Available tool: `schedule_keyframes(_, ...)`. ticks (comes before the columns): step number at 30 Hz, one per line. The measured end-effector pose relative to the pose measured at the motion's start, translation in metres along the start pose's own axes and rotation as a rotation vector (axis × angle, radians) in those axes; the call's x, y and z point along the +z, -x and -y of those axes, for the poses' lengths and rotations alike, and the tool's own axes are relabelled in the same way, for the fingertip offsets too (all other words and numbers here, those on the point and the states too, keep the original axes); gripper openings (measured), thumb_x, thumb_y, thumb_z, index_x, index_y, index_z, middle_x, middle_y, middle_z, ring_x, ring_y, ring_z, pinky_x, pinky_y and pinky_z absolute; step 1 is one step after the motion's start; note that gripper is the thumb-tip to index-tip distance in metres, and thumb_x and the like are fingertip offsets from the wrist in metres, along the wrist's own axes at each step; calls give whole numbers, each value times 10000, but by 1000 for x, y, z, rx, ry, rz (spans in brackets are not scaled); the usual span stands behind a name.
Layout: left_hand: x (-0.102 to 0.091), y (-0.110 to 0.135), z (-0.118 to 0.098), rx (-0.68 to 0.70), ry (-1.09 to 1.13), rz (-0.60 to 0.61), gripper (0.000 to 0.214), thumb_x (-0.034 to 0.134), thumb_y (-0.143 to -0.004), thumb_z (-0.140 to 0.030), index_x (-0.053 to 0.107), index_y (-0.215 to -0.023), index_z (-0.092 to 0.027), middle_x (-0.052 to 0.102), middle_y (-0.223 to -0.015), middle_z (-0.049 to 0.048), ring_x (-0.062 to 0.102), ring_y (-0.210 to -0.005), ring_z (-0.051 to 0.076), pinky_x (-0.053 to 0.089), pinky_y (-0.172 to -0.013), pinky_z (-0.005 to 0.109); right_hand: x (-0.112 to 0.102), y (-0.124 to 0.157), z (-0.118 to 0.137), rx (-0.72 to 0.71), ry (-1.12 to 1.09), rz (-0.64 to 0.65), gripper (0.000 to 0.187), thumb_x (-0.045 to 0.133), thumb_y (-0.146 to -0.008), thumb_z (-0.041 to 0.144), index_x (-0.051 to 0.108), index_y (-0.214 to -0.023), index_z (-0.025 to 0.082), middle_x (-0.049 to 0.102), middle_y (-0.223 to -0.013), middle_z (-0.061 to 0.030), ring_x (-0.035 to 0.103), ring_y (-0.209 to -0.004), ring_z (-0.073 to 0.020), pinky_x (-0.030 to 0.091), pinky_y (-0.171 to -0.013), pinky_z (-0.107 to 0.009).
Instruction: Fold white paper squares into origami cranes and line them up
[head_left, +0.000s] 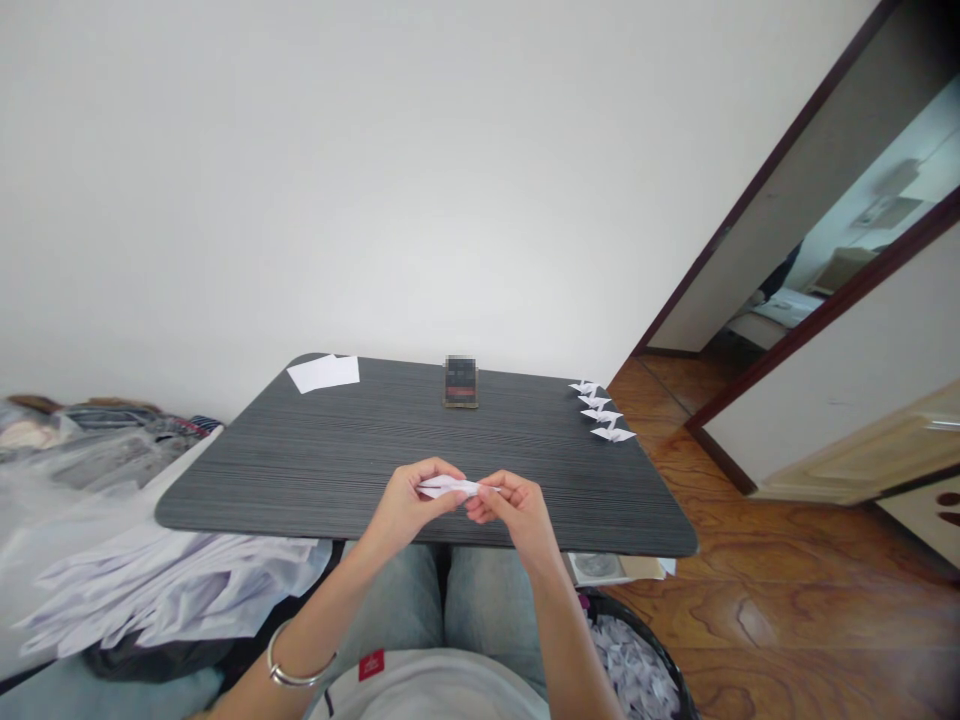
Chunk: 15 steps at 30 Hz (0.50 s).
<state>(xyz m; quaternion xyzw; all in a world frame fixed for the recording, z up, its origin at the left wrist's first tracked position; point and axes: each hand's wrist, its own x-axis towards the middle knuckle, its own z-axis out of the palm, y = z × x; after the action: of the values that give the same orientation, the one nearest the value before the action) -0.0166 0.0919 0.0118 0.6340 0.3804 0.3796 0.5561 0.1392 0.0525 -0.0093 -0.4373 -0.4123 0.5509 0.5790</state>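
Paper (450, 487), white and folded into a slim, pointed shape, is held up over the near edge of the table (315, 475), stretched between two hands. The left hand (411, 497) pinches one end, thumb in front and fingers behind. The right hand (516, 503) grips the other end between thumb and forefinger, its other fingers curled below. How the folds run under the fingertips I cannot tell from here. A silver bracelet (296, 681) circles the left wrist.

Beyond the hands, a phone (460, 383) stands near the far edge, its screen blurred. To the right of it, four white cranes (602, 415) sit in a close line along the table's side; in the far left corner lie flat white sheets (324, 373), overlapping.

Below the near edge I see the person's jeans (491, 600) and a pale top with a red tag (371, 665). On the left, white cloth (180, 580) is heaped beside the table. Down on the right, a dark bin (681, 685) holds many white paper pieces (634, 670), standing on the wood floor (750, 590). A plain white wall (450, 180) backs everything, with a doorway (694, 325) at the right.
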Motion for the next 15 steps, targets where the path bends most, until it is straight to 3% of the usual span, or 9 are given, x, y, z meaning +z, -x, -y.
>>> schedule_keyframes(15, 1, -1, 0, -66, 76, -41, 240, 668, -634, -287, 615, -794, -117, 641, -564, 5, 590, -518, 126, 443, -532, 217, 1, 2, 1, -16, -28, -44, 242, 655, -685, 376, 641, -737, 141, 685, -592, -35, 628, -490, -130, 514, -484, -221)
